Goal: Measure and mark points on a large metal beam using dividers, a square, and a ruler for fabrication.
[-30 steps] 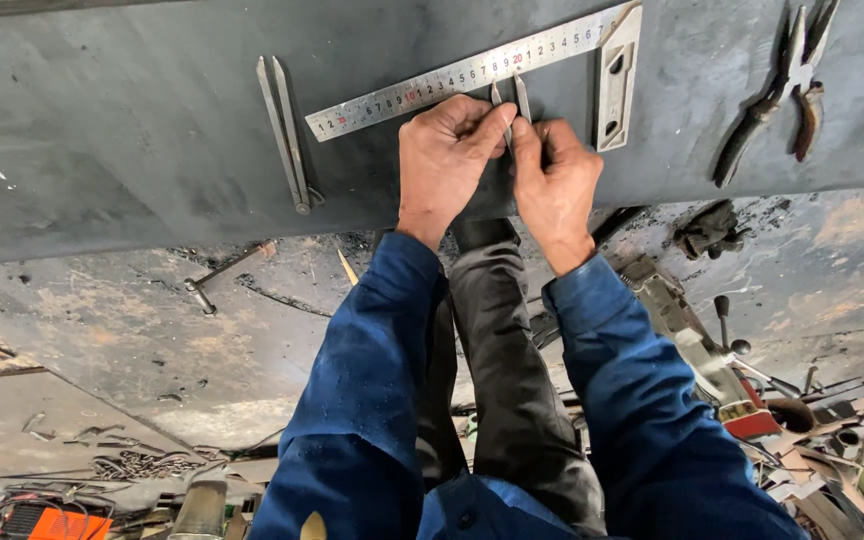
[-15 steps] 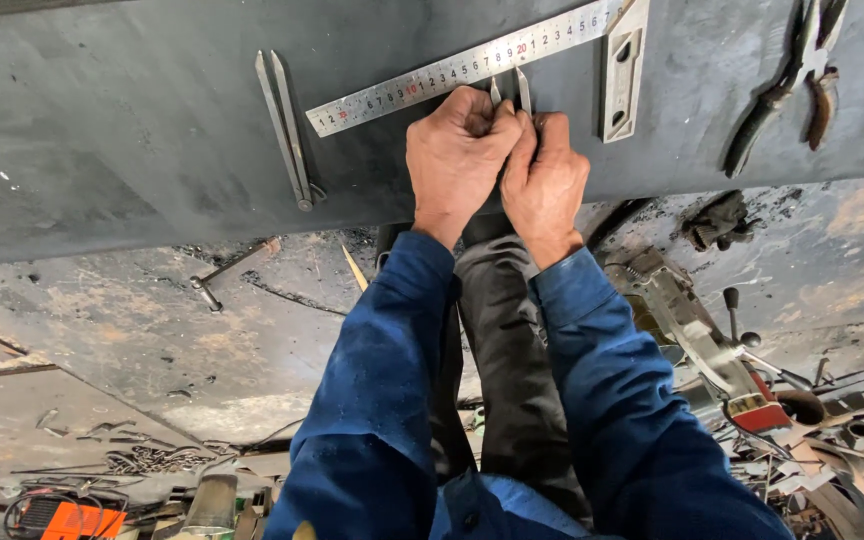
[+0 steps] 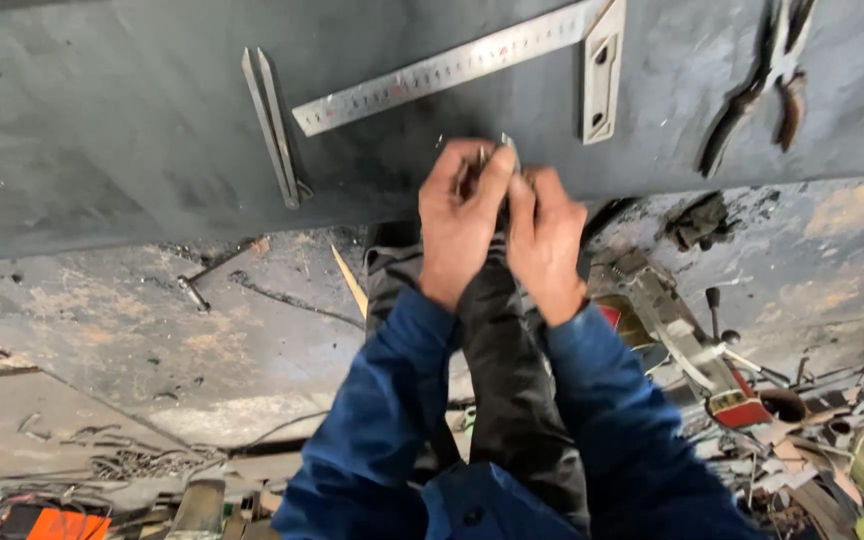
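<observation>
Both hands meet at the near edge of a broad, dark grey steel plate (image 3: 102, 150) that fills the far half of the view. The left hand (image 3: 460, 222) and the right hand (image 3: 547, 245) are curled in close together, fingers pinched narrow around a small, thin, pointed metal tool (image 3: 505, 150) whose tips stick up just past the fingertips; what kind of tool it is cannot be told, since the hands cover most of it. Just beyond the hands, on the plate, lies a long steel ruler with a grey square head (image 3: 452, 72), running slantwise from left to right. To the left of it lies a pair of slim grey metal dividers (image 3: 272, 125). Far right on the plate lies a pair of dark pliers with worn handles (image 3: 757, 85). Blue sleeves (image 3: 372, 430) run back toward the camera over a stained concrete floor (image 3: 102, 340).
</observation>
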